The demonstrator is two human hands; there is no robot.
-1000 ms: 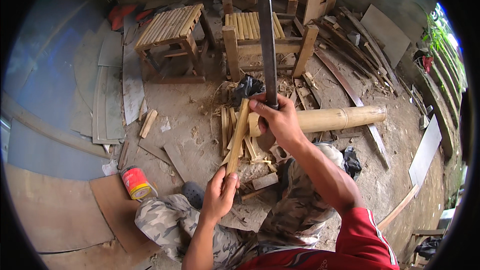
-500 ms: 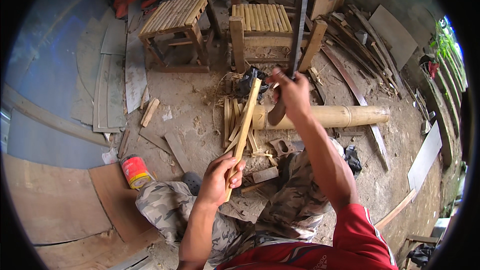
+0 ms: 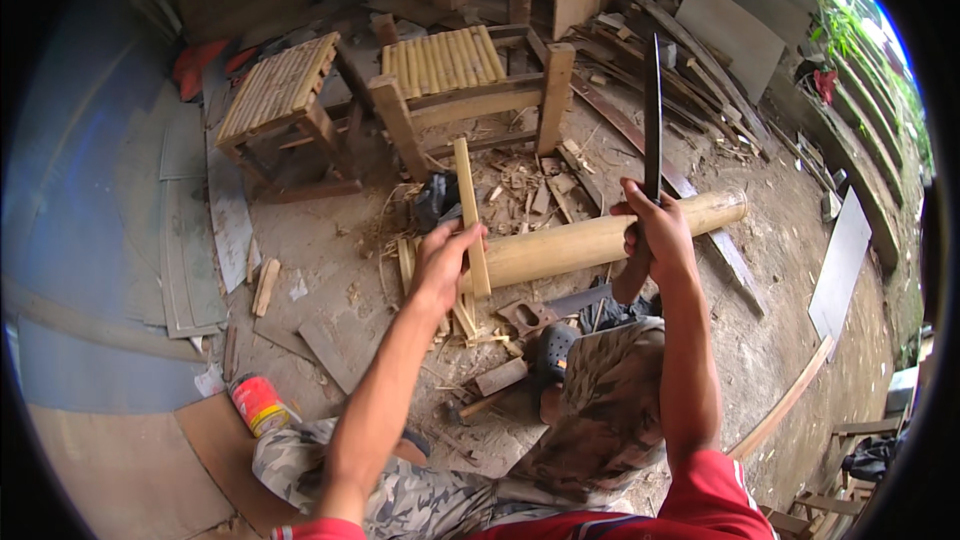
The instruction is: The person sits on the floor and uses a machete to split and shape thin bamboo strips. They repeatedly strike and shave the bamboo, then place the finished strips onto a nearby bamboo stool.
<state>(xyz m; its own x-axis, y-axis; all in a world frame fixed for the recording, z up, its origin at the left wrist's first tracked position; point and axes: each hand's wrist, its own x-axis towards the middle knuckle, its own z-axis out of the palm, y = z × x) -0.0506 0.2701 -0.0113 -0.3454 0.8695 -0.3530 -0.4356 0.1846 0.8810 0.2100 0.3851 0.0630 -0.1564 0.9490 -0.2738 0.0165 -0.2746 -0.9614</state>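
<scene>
Knife [image 3: 653, 120] now farther right, right hand [image 3: 663, 232] gripping it, left hand [image 3: 440, 258] holding bamboo strip [image 3: 465, 180], bamboo pole [image 3: 560, 252] behind.

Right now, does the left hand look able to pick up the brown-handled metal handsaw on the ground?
Probably not without first freeing itself: the left hand holds a pale, narrow bamboo strip. Otherwise the way looks free, as the brown-handled metal handsaw lies nearby in plain view.
</scene>
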